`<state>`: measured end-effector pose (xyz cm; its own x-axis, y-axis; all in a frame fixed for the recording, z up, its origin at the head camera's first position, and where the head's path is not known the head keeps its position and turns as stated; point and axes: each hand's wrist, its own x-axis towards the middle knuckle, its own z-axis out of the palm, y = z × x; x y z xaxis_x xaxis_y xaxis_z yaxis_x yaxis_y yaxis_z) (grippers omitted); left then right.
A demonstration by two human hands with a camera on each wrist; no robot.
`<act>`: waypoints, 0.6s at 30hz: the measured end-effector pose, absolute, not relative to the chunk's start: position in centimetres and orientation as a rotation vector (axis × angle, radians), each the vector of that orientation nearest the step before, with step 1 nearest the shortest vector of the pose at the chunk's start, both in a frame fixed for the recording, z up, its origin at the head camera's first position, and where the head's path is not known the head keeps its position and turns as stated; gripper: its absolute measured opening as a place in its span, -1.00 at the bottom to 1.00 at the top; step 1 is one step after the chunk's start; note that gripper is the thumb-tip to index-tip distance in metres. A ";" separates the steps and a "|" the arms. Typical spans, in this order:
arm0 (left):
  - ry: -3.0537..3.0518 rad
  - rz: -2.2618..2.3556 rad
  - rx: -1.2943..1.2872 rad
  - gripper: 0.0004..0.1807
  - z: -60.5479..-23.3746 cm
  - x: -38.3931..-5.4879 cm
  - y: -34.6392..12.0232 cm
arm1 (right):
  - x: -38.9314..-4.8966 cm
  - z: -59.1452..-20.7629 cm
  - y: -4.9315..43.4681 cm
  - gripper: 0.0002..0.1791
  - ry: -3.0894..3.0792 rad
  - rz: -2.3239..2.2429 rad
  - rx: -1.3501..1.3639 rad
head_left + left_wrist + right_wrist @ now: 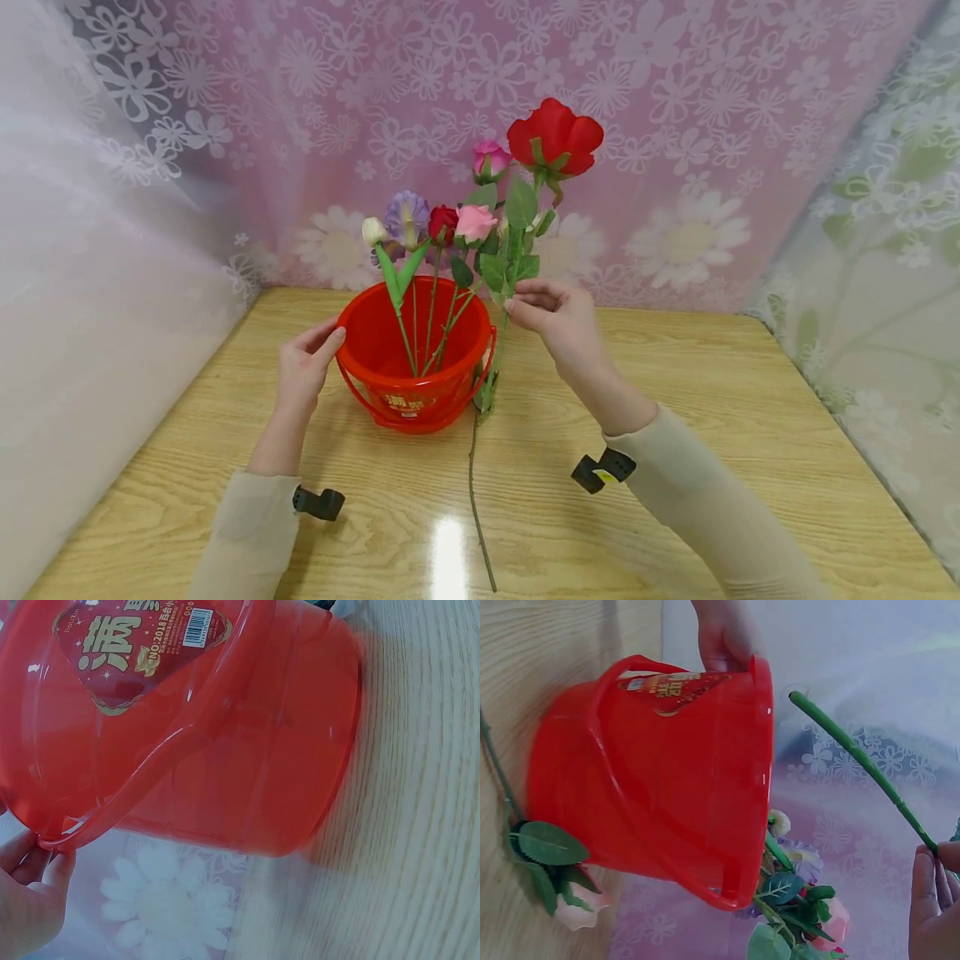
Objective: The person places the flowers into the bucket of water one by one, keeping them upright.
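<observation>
My left hand grips the left rim of a red plastic bucket, at the handle's joint. To the right of the bucket, my right hand pinches the green stem of a large red flower. The stem's bare lower end points free, just above rim level in the right wrist view. Inside the bucket lean a white tulip, a purple iris, a dark red rose and a pink rose. A magenta rose rises behind; leaves hide its stem.
A pale pink flower with leaves lies on the wooden table beside the bucket's right side. Its long stem runs towards the front edge. A pink floral curtain hangs behind the table.
</observation>
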<state>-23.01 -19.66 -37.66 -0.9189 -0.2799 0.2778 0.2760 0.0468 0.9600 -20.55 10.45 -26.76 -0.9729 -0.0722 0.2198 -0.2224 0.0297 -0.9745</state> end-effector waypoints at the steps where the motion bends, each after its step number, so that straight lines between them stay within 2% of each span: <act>1: -1.939 -1.928 0.002 -0.58 -37.7 -23.1 -19.7 | -20.8 -26.5 10.1 -0.71 -2.152 2.108 0.308; 11: -1.954 -1.914 -0.005 -0.58 -37.6 -23.1 -19.7 | -23.2 -25.2 7.1 -0.72 -2.062 2.087 0.291; 18: -1.954 -1.917 -0.018 -0.58 -37.7 -23.1 -19.8 | -24.2 -26.0 5.2 -0.77 -2.071 1.991 0.350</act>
<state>-23.09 -19.78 -37.74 -0.9194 -0.2660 0.2897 0.2845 0.0587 0.9569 -24.19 5.18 -25.98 -0.9406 -0.0020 0.3395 -0.3393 0.0391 -0.9399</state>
